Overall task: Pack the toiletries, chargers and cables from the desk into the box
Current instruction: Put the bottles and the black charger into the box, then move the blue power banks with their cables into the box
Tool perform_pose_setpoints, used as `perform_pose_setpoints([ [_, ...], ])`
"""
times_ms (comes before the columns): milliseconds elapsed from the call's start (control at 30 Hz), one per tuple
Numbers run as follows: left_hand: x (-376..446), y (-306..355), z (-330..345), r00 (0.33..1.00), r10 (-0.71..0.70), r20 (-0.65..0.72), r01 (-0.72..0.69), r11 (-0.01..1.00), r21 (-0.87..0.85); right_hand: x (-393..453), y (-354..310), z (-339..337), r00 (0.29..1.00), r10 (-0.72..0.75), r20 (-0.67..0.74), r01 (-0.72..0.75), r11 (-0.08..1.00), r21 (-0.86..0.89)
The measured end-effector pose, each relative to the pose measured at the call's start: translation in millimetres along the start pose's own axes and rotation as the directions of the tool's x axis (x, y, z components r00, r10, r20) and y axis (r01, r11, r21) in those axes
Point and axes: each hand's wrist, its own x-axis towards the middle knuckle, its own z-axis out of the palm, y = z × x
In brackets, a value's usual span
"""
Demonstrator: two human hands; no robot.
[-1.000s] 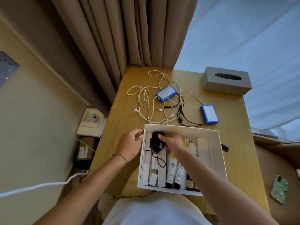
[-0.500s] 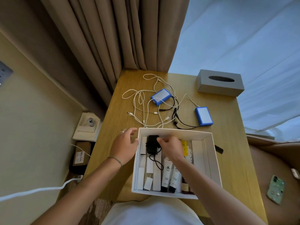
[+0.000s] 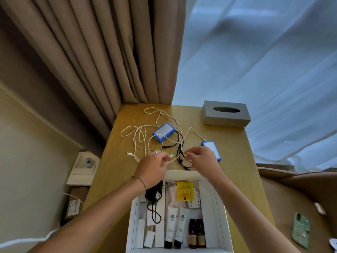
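Note:
Both my hands reach past the white box (image 3: 182, 175) to the cable tangle on the desk (image 3: 118, 170). My left hand (image 3: 153, 167) pinches a white cable (image 3: 173, 158) close to its plug. My right hand (image 3: 202, 159) pinches the same white strand where it crosses a black cable (image 3: 179, 152). More white cable loops (image 3: 140, 137) lie behind, around two blue-edged power banks (image 3: 164, 132) (image 3: 212, 149). In the box lie a black charger (image 3: 153, 194), two white tubes (image 3: 176, 225), two brown bottles (image 3: 197, 234) and a yellow packet (image 3: 184, 190).
A grey tissue box (image 3: 226, 114) stands at the desk's far right corner. Curtains hang behind the desk. A green phone (image 3: 300, 229) lies on the brown seat to the right. Left of the desk, lower down, are a white shelf (image 3: 82, 172) and a cardboard carton (image 3: 74, 203).
My right hand let go of the black charger, which now lies in the box. Both hands moved forward out of the box and closed on the cables on the desk.

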Motion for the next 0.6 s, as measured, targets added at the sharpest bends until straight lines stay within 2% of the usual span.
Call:
perform_pose_setpoints([
  [167,43.0,27.8,27.9,0.991,0.020,0.131,-0.032,0.995,0.092,28.0,27.1,-40.4,0.996,0.035,-0.086,-0.030,0.998,0.061],
  [400,106.2,69.1,88.7,0.967,-0.039,0.252,-0.023,0.971,0.238,59.7,78.5,-74.2,0.961,0.202,-0.189,-0.164,0.966,0.197],
  [500,132.8,85.1,120.3,0.944,0.001,0.331,-0.149,0.895,0.421,65.5,98.5,-84.1,0.950,0.259,-0.177,-0.209,0.943,0.259],
  [600,163.6,92.0,144.1,0.885,0.138,0.444,-0.404,0.701,0.588,61.9,116.7,-91.1,0.942,0.296,-0.157,-0.232,0.914,0.332],
])
